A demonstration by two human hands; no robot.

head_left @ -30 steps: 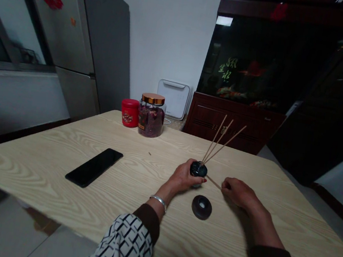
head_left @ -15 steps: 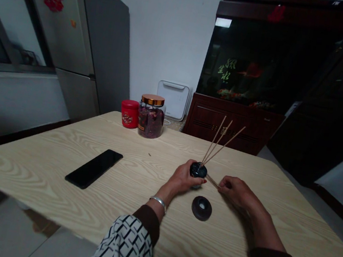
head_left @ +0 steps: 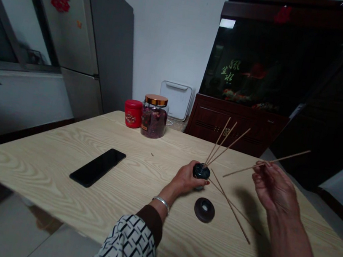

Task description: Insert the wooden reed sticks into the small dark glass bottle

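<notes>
My left hand [head_left: 186, 176] is wrapped around a small dark diffuser bottle [head_left: 201, 171] standing on the table. Three thin reed sticks [head_left: 219, 146] fan up out of its top. Raised to the right of the bottle, my right hand [head_left: 271, 181] pinches another reed stick [head_left: 292, 155], which slants across with its lower end pointing toward the bottle. Two loose reed sticks [head_left: 235, 216] lie crossed on the table between my hands. Just in front of the bottle sits a round dark lid [head_left: 204, 210] with a pale centre.
On the wooden table [head_left: 89, 215], a black phone [head_left: 98, 167] lies at the left. Toward the back edge stand a red canister [head_left: 133, 114] and a jar [head_left: 154, 117] with a copper-coloured lid. Beyond are a fridge [head_left: 106, 47] and a fish tank [head_left: 246, 71].
My right hand has lifted from the table and moved right, with one reed stick in its fingers. Two sticks now lie loose below. My left hand stays on the bottle.
</notes>
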